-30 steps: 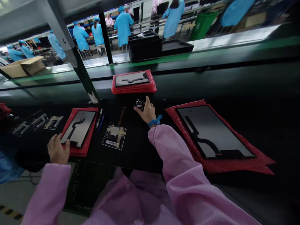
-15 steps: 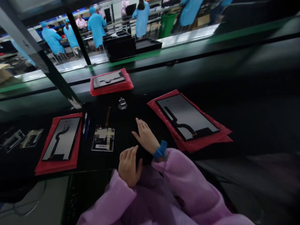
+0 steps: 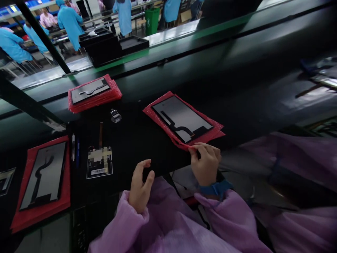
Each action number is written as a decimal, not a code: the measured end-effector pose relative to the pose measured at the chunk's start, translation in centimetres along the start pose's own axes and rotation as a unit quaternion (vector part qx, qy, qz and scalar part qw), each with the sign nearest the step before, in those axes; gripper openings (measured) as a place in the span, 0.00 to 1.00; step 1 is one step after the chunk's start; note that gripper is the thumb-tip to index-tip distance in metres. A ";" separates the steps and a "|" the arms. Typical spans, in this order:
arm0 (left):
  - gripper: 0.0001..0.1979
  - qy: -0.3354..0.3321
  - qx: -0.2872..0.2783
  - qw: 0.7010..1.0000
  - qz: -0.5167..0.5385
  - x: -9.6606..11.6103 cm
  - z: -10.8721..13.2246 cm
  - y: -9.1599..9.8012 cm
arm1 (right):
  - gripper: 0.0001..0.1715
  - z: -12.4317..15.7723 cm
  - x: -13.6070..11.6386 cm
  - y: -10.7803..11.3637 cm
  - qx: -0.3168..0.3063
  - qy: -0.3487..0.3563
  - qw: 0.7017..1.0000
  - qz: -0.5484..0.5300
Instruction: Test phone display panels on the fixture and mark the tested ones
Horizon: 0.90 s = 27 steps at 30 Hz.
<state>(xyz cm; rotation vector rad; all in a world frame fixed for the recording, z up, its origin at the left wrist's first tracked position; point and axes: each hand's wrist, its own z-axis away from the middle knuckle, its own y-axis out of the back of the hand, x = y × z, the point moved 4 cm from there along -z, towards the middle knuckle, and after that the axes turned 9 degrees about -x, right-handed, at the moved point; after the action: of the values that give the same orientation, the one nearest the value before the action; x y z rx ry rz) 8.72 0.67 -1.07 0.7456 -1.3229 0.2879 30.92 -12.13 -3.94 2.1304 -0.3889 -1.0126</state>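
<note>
Probably the main risk sits to the right of the taped circuit board (image 3: 99, 162), where a display panel (image 3: 188, 114) lies, apparently back side up, on red bubble-wrap pouches (image 3: 216, 133) on the counter (image 3: 129, 144). The right hand (image 3: 206, 162) pinches the near edge of those pouches between thumb and fingers, though whether it has one layer or more I cannot tell. The left hand (image 3: 140, 184), nearer and to the right of the board, holds nothing, its thumb spread from loosely curled fingers. Since no fastening shows between panel and wrap, a sharp tug or a lift on this one edge could tilt the wrap and let the panel slide; a pull towards the front could carry its near corner past the counter's edge. The black flex cable (image 3: 172, 124) runs exposed across the panel, so a finger or fold of wrap catching it might crease it or strain its joint.
</note>
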 end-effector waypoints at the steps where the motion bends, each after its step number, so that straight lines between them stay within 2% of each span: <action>1: 0.18 0.008 -0.020 0.999 0.046 0.1 -0.4 -0.6 | 0.14 -0.2 -0.2 0.1 0.001 0.005 1.000 -0.014; 4: 0.21 0.044 -0.069 0.979 0.187 0.4 -2.2 -2.8 | 0.14 -0.1 -1.7 0.5 -0.026 0.041 0.998 -0.042; 7: 0.26 0.102 -0.084 0.930 0.343 0.7 -4.6 -5.1 | 0.12 1.1 -4.3 0.8 -0.063 0.117 0.990 -0.051; 9: 0.28 0.129 -0.073 0.904 0.402 1.2 -6.0 -6.1 | 0.11 2.4 -6.5 1.2 -0.089 0.205 0.973 -0.062; 11: 0.27 0.133 -0.035 0.906 0.401 1.6 -6.7 -6.2 | 0.12 3.8 -8.6 1.7 -0.119 0.293 0.946 -0.073; 13: 0.26 0.129 0.013 0.917 0.377 1.9 -6.3 -5.2 | 0.12 4.7 -10.1 2.5 -0.141 0.343 0.924 -0.092; 16: 0.27 0.145 0.068 0.917 0.364 1.4 -3.9 -2.4 | 0.07 5.1 -11.0 3.8 -0.131 0.356 0.915 -0.135; 19: 0.31 0.182 0.110 0.913 0.347 0.1 -1.1 1.0 | 0.14 5.3 -10.9 3.9 -0.123 0.352 0.918 -0.131; 21: 0.34 0.193 0.120 0.912 0.342 -0.7 0.0 2.7 | 0.20 5.4 -10.5 2.7 -0.151 0.349 0.919 -0.107; 23: 0.34 0.192 0.110 0.914 0.339 -1.3 0.2 3.5 | 0.21 5.5 -10.1 1.3 -0.184 0.346 0.917 -0.080; 25: 0.31 0.174 0.087 0.937 0.289 -1.6 0.0 3.9 | 0.17 5.5 -9.7 0.1 -0.203 0.336 0.917 -0.063; 27: 0.26 0.130 0.081 0.975 0.162 -1.6 -0.2 4.2 | 0.15 5.4 -9.3 -0.5 -0.214 0.325 0.919 -0.061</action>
<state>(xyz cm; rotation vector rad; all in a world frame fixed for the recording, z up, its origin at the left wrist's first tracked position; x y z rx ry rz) 6.01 4.22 -1.18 0.6000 -1.1762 0.7388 20.77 -9.37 -1.54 1.9510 0.2724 -0.3514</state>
